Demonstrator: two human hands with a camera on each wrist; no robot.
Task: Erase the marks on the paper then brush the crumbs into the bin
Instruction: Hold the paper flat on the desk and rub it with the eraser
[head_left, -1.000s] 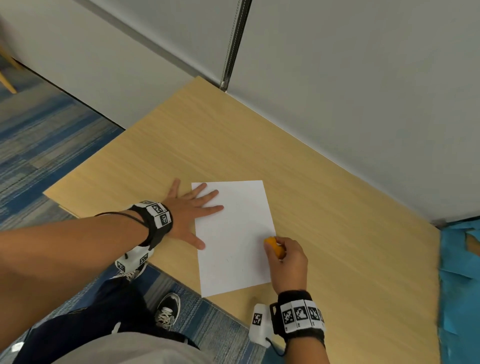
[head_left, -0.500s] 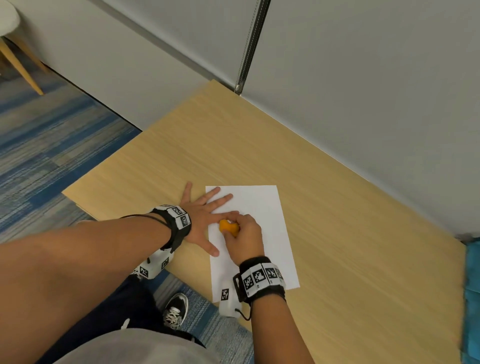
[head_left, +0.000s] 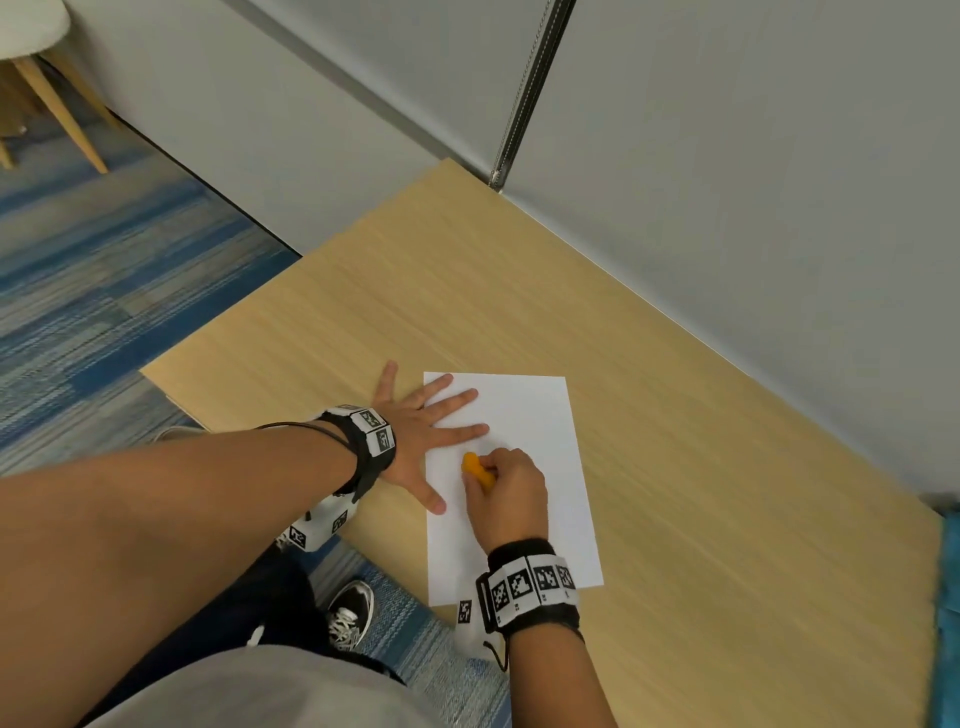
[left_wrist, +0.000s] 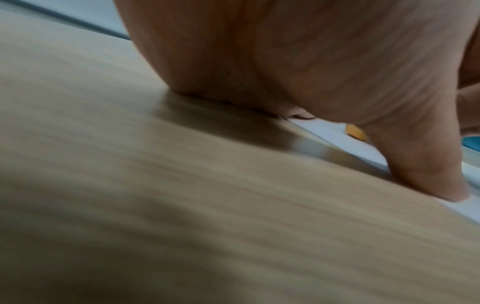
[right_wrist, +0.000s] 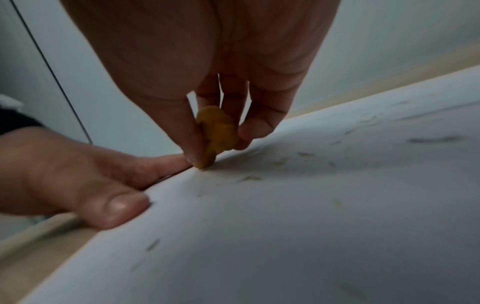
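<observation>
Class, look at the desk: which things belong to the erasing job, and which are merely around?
Job: paper, orange eraser, crumbs, right hand, left hand.
Around: chair leg, shoe, blue sheet.

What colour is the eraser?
Orange-yellow eraser, pinched in the right hand; clearest in the right wrist view.

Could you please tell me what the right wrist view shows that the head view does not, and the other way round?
Only the right wrist view shows the eraser crumbs scattered on the sheet, and the eraser's tip touching the paper beside the left forefinger. Only the head view shows the whole table, the carpet, a chair leg and both wristbands. Both show the right hand pinching the orange eraser on the paper, with the left hand pressed flat on the sheet's edge.
</observation>
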